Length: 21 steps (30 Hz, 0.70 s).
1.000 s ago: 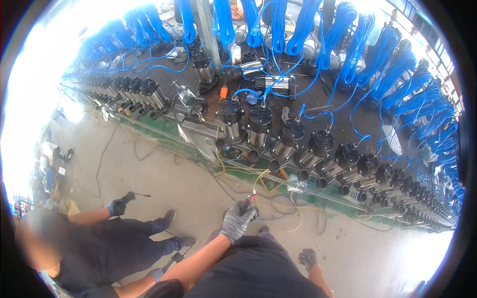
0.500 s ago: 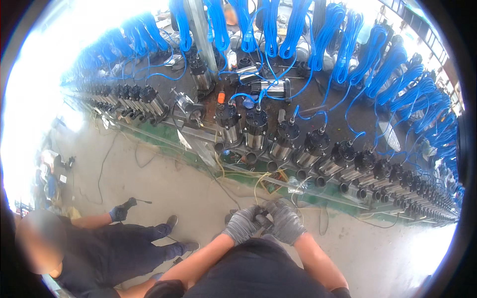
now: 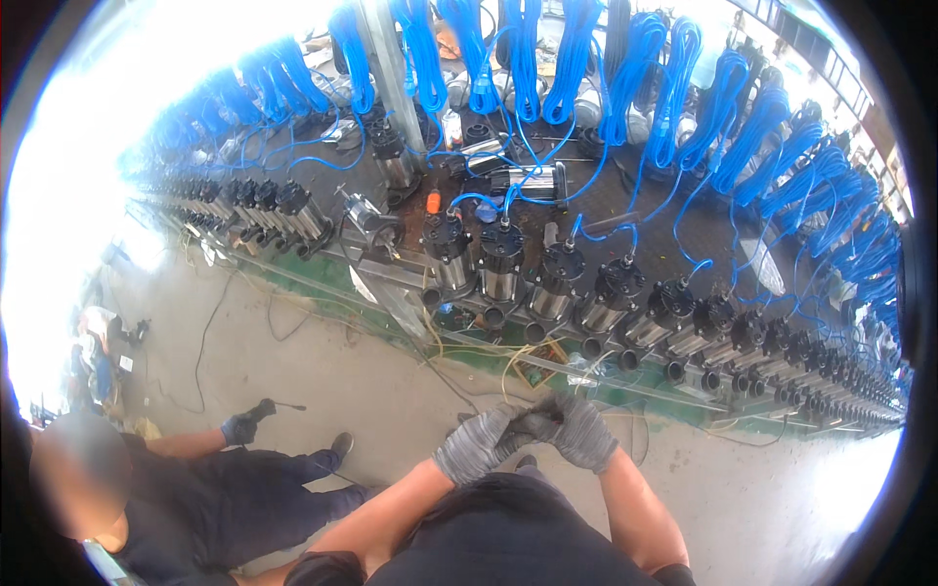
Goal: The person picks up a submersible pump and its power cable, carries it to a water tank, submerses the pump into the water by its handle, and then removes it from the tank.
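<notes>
Where gloved fingers (image 3: pixel 498 423) meet, a dark object (image 3: pixel 533 424) sits between

Blue cable coils (image 3: pixel 642 83) above a dark bench (image 3: pixel 699 217); a co-worker (image 3: pixel 210 493) at left

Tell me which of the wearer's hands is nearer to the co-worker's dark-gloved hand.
Left. The grey-gloved left hand is to the right of the co-worker's hand; the grey-gloved right hand is farther right.
</notes>
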Tool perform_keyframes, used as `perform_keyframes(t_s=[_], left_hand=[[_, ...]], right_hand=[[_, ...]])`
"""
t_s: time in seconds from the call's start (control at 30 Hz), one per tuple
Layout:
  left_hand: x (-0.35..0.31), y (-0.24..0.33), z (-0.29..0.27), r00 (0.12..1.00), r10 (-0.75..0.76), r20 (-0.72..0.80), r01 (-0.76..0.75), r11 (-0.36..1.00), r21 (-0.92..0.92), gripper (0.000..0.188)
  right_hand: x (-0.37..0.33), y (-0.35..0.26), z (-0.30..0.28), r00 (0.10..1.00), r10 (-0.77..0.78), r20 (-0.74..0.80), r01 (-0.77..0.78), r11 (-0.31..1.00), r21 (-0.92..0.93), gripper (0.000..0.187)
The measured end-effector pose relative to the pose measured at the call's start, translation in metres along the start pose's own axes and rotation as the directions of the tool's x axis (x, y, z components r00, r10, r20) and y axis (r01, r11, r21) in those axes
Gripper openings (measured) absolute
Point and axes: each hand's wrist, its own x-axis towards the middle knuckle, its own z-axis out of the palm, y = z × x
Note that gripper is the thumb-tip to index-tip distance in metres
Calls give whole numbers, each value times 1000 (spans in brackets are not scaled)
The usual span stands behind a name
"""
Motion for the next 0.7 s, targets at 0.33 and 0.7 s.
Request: perform_keyframes(t_s=[0.33,0.7], left_hand=[[3,-7,5,995,-37,92,45,995,-87,51],[-6,-9,15,999,7,-35,-2,987,162,53]], right_hand=[[-10,0,-2,998,-32,63,28,998,52,30],[-16,-17,3,1000,-21,-14,20,1000,-16,36]])
